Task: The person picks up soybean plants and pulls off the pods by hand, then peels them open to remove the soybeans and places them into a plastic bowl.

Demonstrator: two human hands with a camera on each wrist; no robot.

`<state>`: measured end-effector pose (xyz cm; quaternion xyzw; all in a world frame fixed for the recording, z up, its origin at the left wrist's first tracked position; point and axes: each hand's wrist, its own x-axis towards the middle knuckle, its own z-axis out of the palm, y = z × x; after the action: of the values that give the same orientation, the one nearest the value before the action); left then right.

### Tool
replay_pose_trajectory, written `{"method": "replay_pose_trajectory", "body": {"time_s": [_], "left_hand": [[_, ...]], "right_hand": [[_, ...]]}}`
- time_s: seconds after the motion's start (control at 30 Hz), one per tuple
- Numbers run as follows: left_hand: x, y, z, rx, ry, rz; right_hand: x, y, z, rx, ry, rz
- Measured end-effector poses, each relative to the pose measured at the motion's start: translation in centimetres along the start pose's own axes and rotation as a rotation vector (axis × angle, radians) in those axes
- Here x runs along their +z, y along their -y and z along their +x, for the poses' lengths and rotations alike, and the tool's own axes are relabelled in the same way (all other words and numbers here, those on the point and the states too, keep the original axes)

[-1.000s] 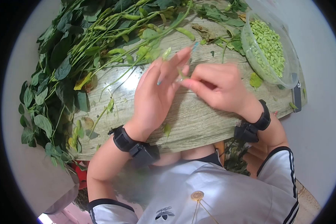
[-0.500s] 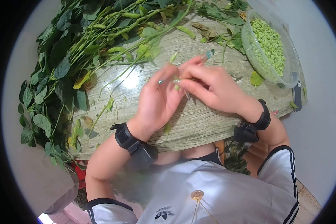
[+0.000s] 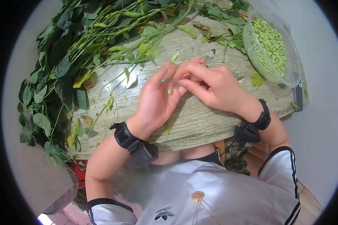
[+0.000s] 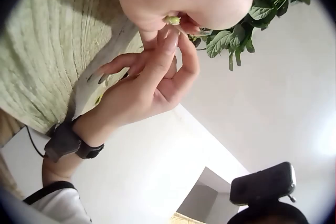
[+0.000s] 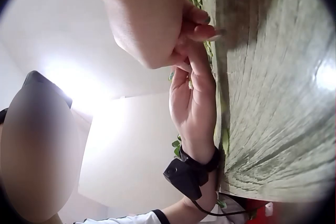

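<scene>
My left hand (image 3: 156, 95) is turned palm up over the table, fingers bent. A green soybean pod (image 3: 175, 57) sticks up from between its fingers. One pale green soybean (image 3: 170, 91) lies in its palm; the left wrist view shows this soybean (image 4: 172, 20) beside the right thumb tip. My right hand (image 3: 216, 86) reaches in from the right, its thumb and forefinger brought together against the left fingers. I cannot tell whether anything is between those right fingertips. Left of the hands, a small green pod (image 3: 127, 74) appears over the tabletop.
Leafy soybean stalks (image 3: 75, 48) with pods are heaped along the table's left and far side. A clear plastic tub (image 3: 294, 60) of shelled soybeans (image 3: 269, 47) stands at the right, beside a dark flat object (image 3: 298, 98). Scattered leaves (image 3: 257, 78) lie on the wooden table (image 3: 202, 129).
My right fingers have moved left and in against the left hand. A soybean now rests lower in the left palm. A small green pod has newly appeared left of the hands.
</scene>
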<state>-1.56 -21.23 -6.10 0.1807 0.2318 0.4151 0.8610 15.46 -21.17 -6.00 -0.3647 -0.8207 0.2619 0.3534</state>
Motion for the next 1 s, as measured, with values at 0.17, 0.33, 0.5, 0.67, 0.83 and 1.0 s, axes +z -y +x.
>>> {"method": "replay_pose_trajectory", "body": {"time_s": [0.17, 0.33, 0.5, 0.67, 0.83, 1.0], "left_hand": [[-2.6, 0.6, 0.4, 0.019, -0.094, -0.009], [-0.6, 0.2, 0.2, 0.098, -0.245, -0.035], [-1.6, 0.0, -0.1, 0.020, 0.010, 0.174], [0.0, 0.3, -1.0, 0.045, 0.029, 0.489], [0.3, 0.4, -1.2, 0.014, 0.047, 0.487], [-0.5, 0.0, -0.6, -0.042, 0.012, 0.259]], "right_hand": [[-0.7, 0.8, 0.1, 0.115, 0.076, 0.078], [-0.6, 0.6, 0.4, 0.120, -0.281, 0.336], [-1.7, 0.0, 0.9, 0.274, -0.272, 0.354], [-1.8, -0.4, 1.0, 0.562, 0.041, 0.556], [-1.2, -0.5, 1.0, 0.411, 0.008, 0.329], [-0.6, -0.9, 1.2, 0.258, -0.205, 0.147]]}}
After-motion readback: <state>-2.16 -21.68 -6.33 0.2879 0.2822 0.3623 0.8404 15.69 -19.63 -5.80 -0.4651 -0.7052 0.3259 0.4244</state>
